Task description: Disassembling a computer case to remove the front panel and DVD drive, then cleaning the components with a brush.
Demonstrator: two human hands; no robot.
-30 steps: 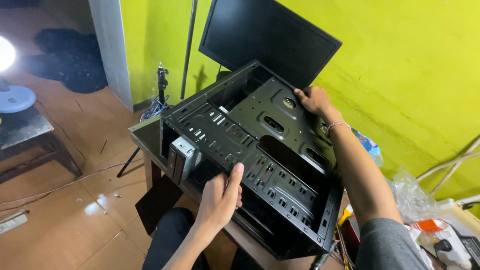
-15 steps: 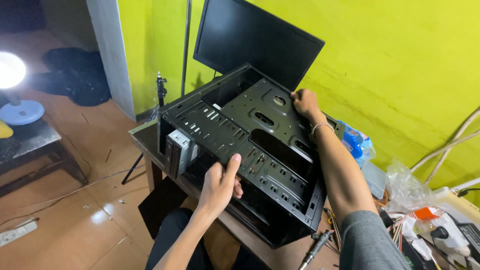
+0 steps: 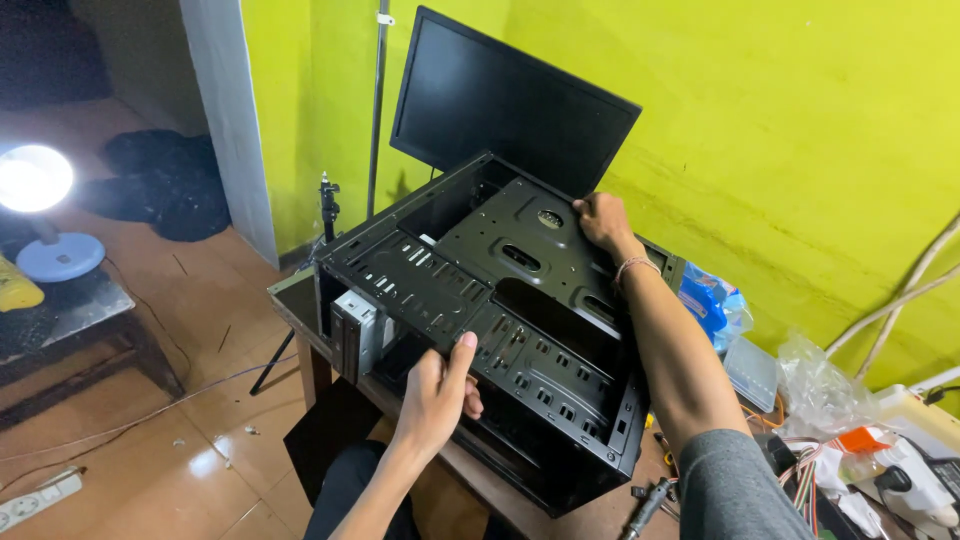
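Observation:
An open black computer case (image 3: 500, 310) lies on its side on a wooden table (image 3: 300, 310), its inner metal tray facing up. My left hand (image 3: 437, 393) grips the case's near frame edge, thumb on top of the perforated drive cage. My right hand (image 3: 603, 220) holds the far rim of the case, just below the monitor. A silver drive (image 3: 357, 330) sits in the case's left end.
A black monitor (image 3: 510, 100) stands behind the case against the yellow-green wall. Plastic bags, coloured cables and small parts (image 3: 850, 440) crowd the table's right side. A screwdriver (image 3: 648, 500) lies by the case's near corner. A lit lamp (image 3: 35, 190) stands at left on a low table.
The view has shifted slightly; the case sits a little lower and to the left in view. Both hands keep their grip on the case's edges.

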